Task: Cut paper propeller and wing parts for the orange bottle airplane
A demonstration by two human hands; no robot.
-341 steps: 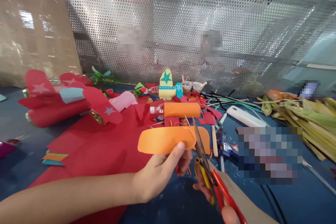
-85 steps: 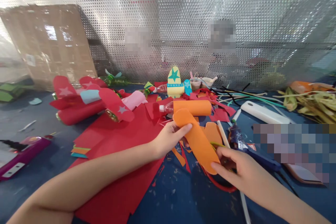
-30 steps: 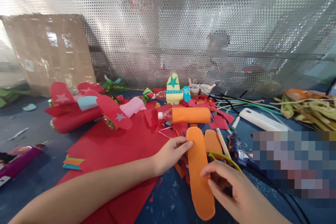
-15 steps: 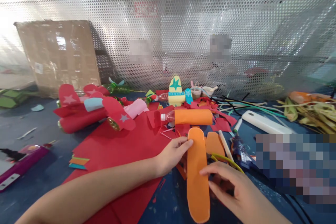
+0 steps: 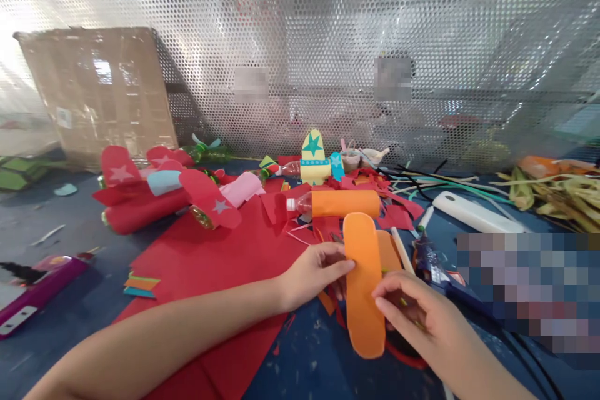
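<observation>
A long orange strip with rounded ends [image 5: 364,287], looking like craft foam or card, is held up over the table in front of me. My left hand [image 5: 319,272] pinches its left edge, thumb on the near face. On the right edge, the thumb and index finger of my right hand [image 5: 415,312] close together on it. Partly hidden behind the strip lies another orange cut piece [image 5: 388,250]. Just beyond is a plastic bottle wrapped in orange [image 5: 345,204], lying with its white cap to the left.
Red sheets [image 5: 225,256] cover the table's left middle. Red bottle planes [image 5: 145,209] stand left, a yellow-and-blue one [image 5: 315,162] at the back. A glue gun [image 5: 434,272] with its cable and a white tool [image 5: 473,212] lie right; a purple power strip [image 5: 42,290] sits far left.
The orange strip has shifted slightly right and tipped, so it appears shorter. Both hands moved with it, and my right thumb and index finger have come together at its edge.
</observation>
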